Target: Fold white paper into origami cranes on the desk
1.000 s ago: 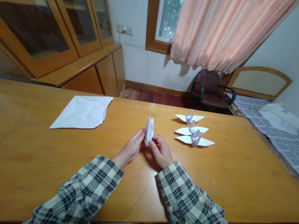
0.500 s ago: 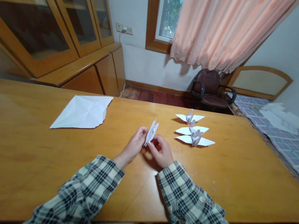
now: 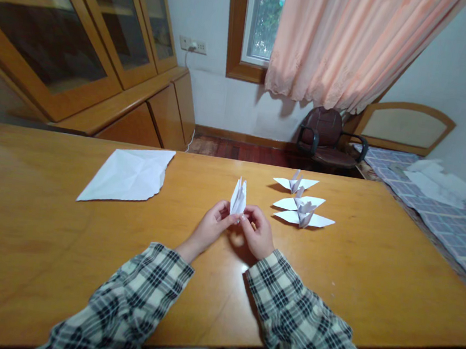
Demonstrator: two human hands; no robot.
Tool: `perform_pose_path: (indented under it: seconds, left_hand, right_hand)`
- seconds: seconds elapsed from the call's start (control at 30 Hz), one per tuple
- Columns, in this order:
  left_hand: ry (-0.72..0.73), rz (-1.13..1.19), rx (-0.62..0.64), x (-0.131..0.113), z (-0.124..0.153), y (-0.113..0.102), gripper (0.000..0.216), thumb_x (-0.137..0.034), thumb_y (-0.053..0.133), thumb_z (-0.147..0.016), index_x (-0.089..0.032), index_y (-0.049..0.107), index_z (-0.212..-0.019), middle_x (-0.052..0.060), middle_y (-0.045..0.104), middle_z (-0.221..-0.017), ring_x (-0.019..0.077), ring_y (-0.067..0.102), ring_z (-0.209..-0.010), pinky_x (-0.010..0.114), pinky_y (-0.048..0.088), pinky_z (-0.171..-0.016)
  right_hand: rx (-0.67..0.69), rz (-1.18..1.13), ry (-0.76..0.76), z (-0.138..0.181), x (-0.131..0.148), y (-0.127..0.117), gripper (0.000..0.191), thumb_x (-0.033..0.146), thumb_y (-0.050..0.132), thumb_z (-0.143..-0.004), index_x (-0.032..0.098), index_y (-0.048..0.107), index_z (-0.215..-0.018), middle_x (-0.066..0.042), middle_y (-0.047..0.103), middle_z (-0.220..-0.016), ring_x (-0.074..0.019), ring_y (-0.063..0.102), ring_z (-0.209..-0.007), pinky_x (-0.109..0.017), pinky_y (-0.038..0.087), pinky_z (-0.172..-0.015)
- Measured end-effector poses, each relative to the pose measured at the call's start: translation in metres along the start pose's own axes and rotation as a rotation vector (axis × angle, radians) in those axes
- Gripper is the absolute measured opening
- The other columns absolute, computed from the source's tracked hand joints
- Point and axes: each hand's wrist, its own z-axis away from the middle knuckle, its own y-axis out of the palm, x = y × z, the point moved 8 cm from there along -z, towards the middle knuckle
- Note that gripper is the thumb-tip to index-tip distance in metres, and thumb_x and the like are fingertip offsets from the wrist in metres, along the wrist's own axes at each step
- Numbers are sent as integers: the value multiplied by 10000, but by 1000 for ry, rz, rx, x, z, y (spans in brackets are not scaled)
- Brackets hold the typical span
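Observation:
A small folded white paper piece [image 3: 238, 197] stands upright above the wooden table [image 3: 27, 239], pinched at its lower end from both sides. My left hand [image 3: 210, 229] grips it from the left and my right hand [image 3: 258, 233] from the right, fingertips meeting under the paper. Both wrists wear checked sleeves. Three finished white paper cranes [image 3: 301, 204] sit in a row just right of my right hand. A large creased white sheet [image 3: 129, 174] lies flat to the left of my left hand.
A wooden cabinet with glass doors [image 3: 63, 32] stands behind the table at the left. A dark armchair [image 3: 327, 138] sits under the curtained window. A bed with a checked cover [image 3: 453, 226] and loose papers runs along the right.
The folded paper has been turned from a rightward tilt back to upright and sits a little higher and further right. Both hands have shifted slightly with it, fingertips now closer together.

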Motion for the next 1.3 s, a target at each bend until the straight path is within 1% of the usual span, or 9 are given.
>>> perform_pose_path:
  seconds: [0.17,0.37,0.53,0.73,0.93,1.0,1.1,1.17,1.3]
  left_hand:
    - [-24,65,-24,3,0,-3,365,-421,791,-722,-151,680,-941,47,692,-926,172,627,-860,290,509,-824]
    - [-3,38,-78,-4,1,-6,313,-410,803,-705,-148,696,-840,39,708,-840,162,641,-796,287,523,-797]
    - [25,-11,-115,-9,2,-9,284,-396,809,-693,-156,688,-786,29,703,-790,163,641,-768,274,513,-771]
    - [38,-38,-102,-3,1,-11,288,-393,783,-730,-147,652,-805,25,699,-796,146,641,-765,248,495,-762]
    - [-7,73,-78,7,0,-10,468,-371,802,-732,-192,522,-1060,44,745,-931,175,705,-836,315,522,-853]
    - [3,77,-55,6,-1,-8,511,-378,794,-742,-181,528,-1133,80,747,-1011,200,710,-923,344,518,-908]
    - [37,51,-49,2,-1,-6,499,-398,785,-745,-148,586,-1128,129,728,-1117,240,689,-1042,367,504,-966]
    - [45,42,-57,1,-2,-6,480,-401,785,-743,-139,610,-1105,140,720,-1142,258,677,-1082,378,501,-982]
    - [56,45,-68,0,-2,-7,460,-388,784,-750,-143,627,-1107,130,716,-1155,255,659,-1119,384,482,-1017]
  right_hand:
    - [-58,-20,33,-1,-8,-5,222,401,538,-905,207,613,-981,-26,652,-797,-164,604,-707,-302,503,-683]
    - [-58,-62,21,0,-7,-5,225,398,558,-900,201,624,-986,-36,655,-850,-166,591,-745,-310,495,-710]
    - [-59,10,26,-1,-1,-6,221,405,665,-845,197,639,-916,-22,633,-798,-158,570,-718,-296,482,-686]
    - [-65,44,-5,-3,-3,-8,216,391,606,-895,191,683,-870,-57,662,-841,-182,599,-779,-328,487,-748]
    - [-47,-75,37,-5,-11,-7,230,420,616,-891,206,700,-872,-43,671,-846,-189,617,-806,-333,496,-774]
    - [-44,-89,36,-5,-10,-7,221,417,625,-886,210,696,-860,-39,670,-843,-190,617,-807,-336,496,-778]
    - [-39,-85,26,-5,-9,-7,206,407,625,-889,213,689,-860,-38,669,-850,-194,619,-824,-347,493,-798]
    - [-37,-82,27,-5,-10,-7,202,404,619,-895,213,684,-896,-42,669,-875,-195,618,-836,-354,493,-805]
    - [-64,11,3,-5,-8,-10,288,395,640,-881,220,658,-1110,-53,635,-961,-192,589,-858,-348,493,-780]
